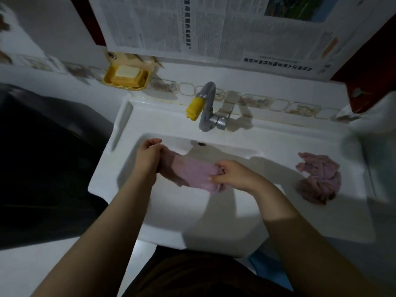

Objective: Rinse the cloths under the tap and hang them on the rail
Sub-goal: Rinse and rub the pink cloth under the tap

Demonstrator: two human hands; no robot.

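Over the white sink basin (225,206) I hold a pink cloth (192,171) stretched between both hands. My left hand (147,157) grips its left end, fingers curled round it. My right hand (232,174) grips the bunched right end. A second pink cloth (317,181) lies crumpled on the sink's right ledge, apart from both hands. The metal tap (209,110) with a yellow spout tip (194,107) stands behind the basin; no water stream is visible. No rail is in view.
A yellow soap dish (126,77) with a pale bar hangs on the wall at the back left. Newspaper (214,28) covers the wall above. A dark bulky object (42,157) stands left of the sink. A white thing (368,118) sits at the far right.
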